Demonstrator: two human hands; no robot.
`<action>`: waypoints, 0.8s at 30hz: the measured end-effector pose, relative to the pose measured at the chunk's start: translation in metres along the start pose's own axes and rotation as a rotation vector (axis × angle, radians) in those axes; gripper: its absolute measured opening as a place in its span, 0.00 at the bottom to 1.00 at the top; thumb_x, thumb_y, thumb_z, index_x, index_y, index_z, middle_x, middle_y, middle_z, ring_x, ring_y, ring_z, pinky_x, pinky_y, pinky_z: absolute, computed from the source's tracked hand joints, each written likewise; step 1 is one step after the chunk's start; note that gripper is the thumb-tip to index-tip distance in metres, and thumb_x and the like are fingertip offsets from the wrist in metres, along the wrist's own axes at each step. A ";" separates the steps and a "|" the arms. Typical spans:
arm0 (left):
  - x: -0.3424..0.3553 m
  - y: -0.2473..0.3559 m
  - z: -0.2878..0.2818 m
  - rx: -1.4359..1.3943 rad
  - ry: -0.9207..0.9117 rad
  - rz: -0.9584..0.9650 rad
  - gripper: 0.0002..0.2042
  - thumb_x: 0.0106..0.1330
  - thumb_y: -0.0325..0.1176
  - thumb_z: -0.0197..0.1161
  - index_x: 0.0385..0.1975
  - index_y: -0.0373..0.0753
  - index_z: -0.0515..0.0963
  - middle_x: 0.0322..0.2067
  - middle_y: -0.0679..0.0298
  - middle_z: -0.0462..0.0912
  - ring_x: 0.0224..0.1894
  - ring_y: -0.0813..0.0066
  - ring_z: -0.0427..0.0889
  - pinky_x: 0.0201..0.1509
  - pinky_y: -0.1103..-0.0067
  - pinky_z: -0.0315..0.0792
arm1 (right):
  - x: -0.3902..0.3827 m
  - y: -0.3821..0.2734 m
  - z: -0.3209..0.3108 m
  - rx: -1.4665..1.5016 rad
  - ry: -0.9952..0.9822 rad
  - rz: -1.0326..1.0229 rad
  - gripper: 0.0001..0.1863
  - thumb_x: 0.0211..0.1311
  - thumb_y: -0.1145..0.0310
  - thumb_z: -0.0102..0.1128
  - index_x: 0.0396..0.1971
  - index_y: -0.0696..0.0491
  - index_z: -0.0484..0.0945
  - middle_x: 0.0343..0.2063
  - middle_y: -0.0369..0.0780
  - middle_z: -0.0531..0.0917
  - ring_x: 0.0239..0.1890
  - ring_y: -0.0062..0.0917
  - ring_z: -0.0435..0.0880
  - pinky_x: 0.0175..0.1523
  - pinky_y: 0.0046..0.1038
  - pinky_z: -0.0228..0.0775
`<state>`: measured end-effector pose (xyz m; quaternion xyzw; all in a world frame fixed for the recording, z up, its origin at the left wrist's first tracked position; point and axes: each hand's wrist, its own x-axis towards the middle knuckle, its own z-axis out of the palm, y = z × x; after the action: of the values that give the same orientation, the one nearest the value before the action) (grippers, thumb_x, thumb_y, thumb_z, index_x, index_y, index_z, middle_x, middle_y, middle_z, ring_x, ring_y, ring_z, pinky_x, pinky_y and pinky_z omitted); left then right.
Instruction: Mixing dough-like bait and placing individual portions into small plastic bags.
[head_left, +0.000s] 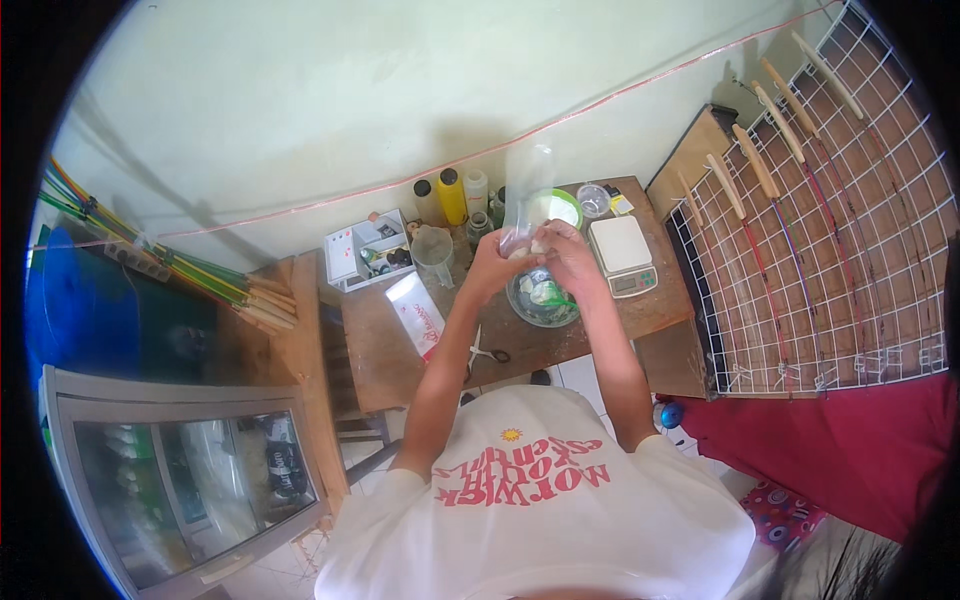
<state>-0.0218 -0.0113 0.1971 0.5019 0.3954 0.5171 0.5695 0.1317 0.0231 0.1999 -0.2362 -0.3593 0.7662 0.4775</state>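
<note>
Our left grip (491,266) and right grip (570,258) closed on one clear plastic bag (530,190).
We hold it over the worktop (375,350) near the clear bowl (543,320), its long axis running away from us, free end toward the far wall (350,100).

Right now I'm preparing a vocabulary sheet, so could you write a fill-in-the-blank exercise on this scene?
1. The left hand and right hand meet at a tall transparent bag made of ____.
2. The white, flat-topped digital scale stands to the ____ of the round transparent bowl.
3. The round tub with white contents behind the bowl has a ____ rim.
Missing words: plastic; right; green.
</note>
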 end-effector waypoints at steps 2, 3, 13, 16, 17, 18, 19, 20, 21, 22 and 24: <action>0.002 -0.006 0.000 0.047 -0.015 -0.058 0.17 0.50 0.28 0.72 0.39 0.34 0.76 0.35 0.67 0.81 0.35 0.83 0.78 0.40 0.84 0.72 | -0.001 0.004 -0.005 0.152 0.156 -0.012 0.05 0.52 0.72 0.67 0.22 0.54 0.79 0.24 0.33 0.80 0.22 0.17 0.76 0.26 0.20 0.66; 0.003 -0.010 -0.001 0.041 -0.016 -0.062 0.17 0.50 0.28 0.72 0.39 0.34 0.76 0.35 0.67 0.81 0.35 0.83 0.78 0.40 0.84 0.72 | -0.004 0.007 -0.008 0.149 0.162 -0.009 0.05 0.52 0.72 0.67 0.22 0.54 0.79 0.24 0.33 0.80 0.22 0.17 0.76 0.26 0.20 0.66; 0.002 -0.058 -0.018 -0.481 0.016 -0.042 0.15 0.68 0.42 0.55 0.41 0.35 0.77 0.38 0.63 0.81 0.39 0.75 0.80 0.49 0.78 0.73 | -0.008 0.016 -0.014 -0.523 0.191 -0.033 0.06 0.48 0.72 0.70 0.25 0.55 0.80 0.23 0.32 0.80 0.26 0.12 0.75 0.31 0.16 0.65; 0.005 -0.061 -0.020 -0.352 0.219 -0.018 0.12 0.68 0.37 0.56 0.39 0.34 0.78 0.33 0.67 0.81 0.33 0.80 0.80 0.38 0.82 0.74 | -0.009 0.020 -0.033 -0.366 0.219 0.104 0.05 0.51 0.73 0.67 0.28 0.55 0.80 0.25 0.32 0.80 0.29 0.13 0.75 0.34 0.17 0.66; 0.004 -0.057 -0.017 -0.323 0.218 -0.028 0.13 0.69 0.38 0.54 0.39 0.34 0.78 0.33 0.66 0.82 0.34 0.79 0.80 0.41 0.81 0.74 | -0.013 0.022 -0.044 -0.183 0.214 0.146 0.06 0.53 0.73 0.66 0.31 0.55 0.80 0.27 0.32 0.80 0.31 0.14 0.76 0.35 0.18 0.66; 0.004 -0.052 -0.013 -0.293 0.218 -0.037 0.13 0.70 0.39 0.52 0.39 0.34 0.78 0.33 0.65 0.82 0.36 0.78 0.80 0.43 0.80 0.74 | -0.015 0.023 -0.055 0.001 0.206 0.188 0.07 0.54 0.73 0.65 0.34 0.55 0.79 0.30 0.33 0.80 0.33 0.15 0.77 0.36 0.19 0.66; 0.003 -0.050 -0.012 -0.287 0.226 -0.030 0.13 0.70 0.39 0.52 0.39 0.34 0.78 0.33 0.65 0.82 0.36 0.78 0.80 0.43 0.80 0.74 | -0.017 0.023 -0.054 0.003 0.193 0.190 0.07 0.54 0.73 0.65 0.34 0.55 0.79 0.30 0.33 0.80 0.33 0.15 0.77 0.36 0.19 0.66; 0.003 -0.048 -0.009 -0.242 0.232 0.015 0.13 0.70 0.38 0.53 0.39 0.34 0.78 0.33 0.65 0.82 0.35 0.79 0.80 0.42 0.80 0.74 | -0.018 0.024 -0.052 0.074 0.192 0.191 0.09 0.54 0.73 0.64 0.36 0.56 0.78 0.32 0.33 0.80 0.35 0.16 0.77 0.38 0.20 0.67; 0.004 -0.046 -0.008 -0.196 0.236 0.059 0.13 0.69 0.38 0.53 0.39 0.34 0.78 0.33 0.65 0.82 0.35 0.79 0.80 0.41 0.80 0.74 | -0.017 0.026 -0.050 0.146 0.192 0.192 0.11 0.55 0.73 0.64 0.39 0.56 0.77 0.34 0.34 0.80 0.37 0.18 0.78 0.40 0.21 0.68; 0.004 -0.041 -0.007 -0.191 0.243 0.061 0.13 0.69 0.38 0.53 0.39 0.34 0.78 0.33 0.65 0.82 0.35 0.79 0.80 0.41 0.80 0.74 | -0.019 0.025 -0.043 0.149 0.184 0.196 0.11 0.55 0.73 0.64 0.39 0.56 0.77 0.34 0.34 0.80 0.37 0.18 0.78 0.40 0.21 0.68; 0.004 -0.031 -0.008 -0.206 0.269 0.062 0.14 0.69 0.39 0.55 0.38 0.33 0.79 0.34 0.66 0.83 0.34 0.83 0.78 0.41 0.84 0.72 | -0.020 0.022 -0.029 -0.058 0.150 0.137 0.14 0.54 0.72 0.65 0.41 0.57 0.76 0.38 0.36 0.80 0.38 0.19 0.79 0.43 0.22 0.70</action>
<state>-0.0225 -0.0047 0.1652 0.3792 0.3973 0.6346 0.5437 0.1484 0.0081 0.1648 -0.3308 -0.3273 0.7666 0.4425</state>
